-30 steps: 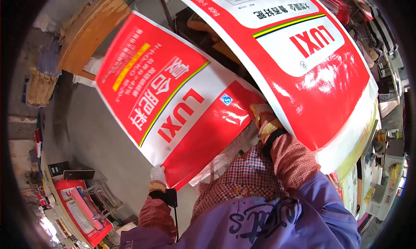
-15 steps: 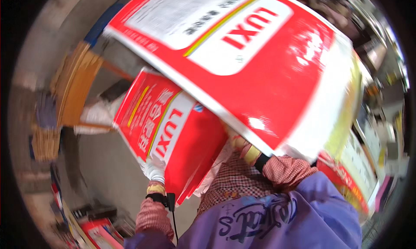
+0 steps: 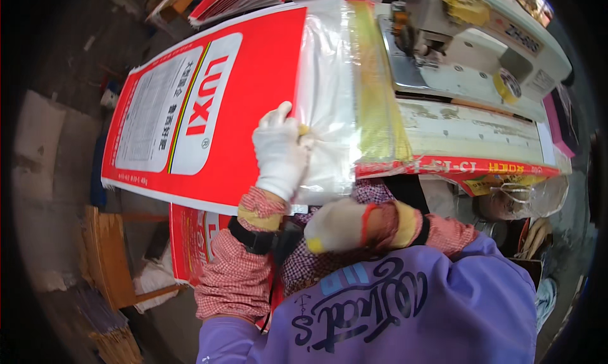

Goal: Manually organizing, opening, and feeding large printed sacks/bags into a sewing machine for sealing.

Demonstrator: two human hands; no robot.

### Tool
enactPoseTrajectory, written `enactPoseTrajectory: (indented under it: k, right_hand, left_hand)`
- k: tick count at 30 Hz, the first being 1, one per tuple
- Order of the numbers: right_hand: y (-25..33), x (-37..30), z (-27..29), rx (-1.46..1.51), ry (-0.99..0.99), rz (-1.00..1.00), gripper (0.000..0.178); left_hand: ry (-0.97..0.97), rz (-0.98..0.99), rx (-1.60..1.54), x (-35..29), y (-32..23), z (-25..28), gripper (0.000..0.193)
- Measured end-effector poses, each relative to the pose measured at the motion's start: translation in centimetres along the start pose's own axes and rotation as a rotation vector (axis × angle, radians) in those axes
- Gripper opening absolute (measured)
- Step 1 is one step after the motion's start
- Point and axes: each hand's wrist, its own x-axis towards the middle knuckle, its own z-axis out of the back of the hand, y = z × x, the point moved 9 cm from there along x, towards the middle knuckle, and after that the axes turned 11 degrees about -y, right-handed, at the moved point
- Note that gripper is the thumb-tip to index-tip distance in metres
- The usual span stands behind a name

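Note:
A large red and white printed sack [image 3: 266, 53] lies flat in front of me, with a clear plastic liner [image 3: 326, 66] showing along its right end. My left hand [image 3: 280, 158], in a white glove, rests on the sack where the red meets the liner. Its fingers are partly spread, and the plastic creases beside the thumb. Close to my body, just below the sack's near edge, is my gloved right hand [image 3: 339, 228]. It is blurred, and its fingers do not show clearly. Below the flat sack, another red sack [image 3: 190, 237] is partly hidden by my left arm.
A white sewing machine [image 3: 487, 31] stands at the far right on a worn white table [image 3: 468, 129]. A red printed sack edge [image 3: 456, 166] runs along the table's front. A stack of red sacks [image 3: 237, 3] lies at the back, and a wooden stool [image 3: 107, 256] stands at left.
The big sack was raised and tilted; now it lies flat. My left hand has moved from the lower sack up onto it. My right hand has come out from beneath it, nearer my body.

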Motion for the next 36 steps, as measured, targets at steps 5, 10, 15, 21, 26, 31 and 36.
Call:
enactPoseTrajectory:
  k: [5, 10, 15, 21, 26, 31, 36]
  right_hand:
    - [-8.3, -3.8, 13.5, 0.180, -0.908, -0.552, 0.035]
    - [-10.6, 1.7, 13.9, 0.105, -0.660, -0.528, 0.029]
    - [-8.3, 3.5, 14.1, 0.339, -0.629, -0.485, 0.032]
    - [-8.3, 1.1, 11.8, 0.168, -0.368, -0.622, 0.032]
    - [-5.9, 1.0, 18.7, -0.169, -0.917, -0.310, 0.029]
    - [-9.5, 13.4, 18.7, -0.367, -0.584, 0.050, 0.033]
    - [-23.1, 8.9, 20.3, 0.375, -1.325, -0.501, 0.028]
  left_hand:
    - [0.027, 0.031, -0.248, 0.8, 2.3, -0.5, 0.024]
    - [0.143, 0.509, -0.897, 0.8, 4.0, -1.1, 0.025]
    - [0.265, 0.603, -1.056, 1.8, 3.8, 0.7, 0.026]
    - [-0.145, 0.270, -0.970, 5.3, 10.1, 8.7, 0.023]
    - [-0.230, 0.350, -1.054, 5.9, 7.4, 11.9, 0.011]
    - [0.185, 0.177, -0.655, 2.0, 1.4, 8.9, 0.008]
    - [1.263, -0.029, -0.635, -13.2, -1.3, 5.9, 0.006]
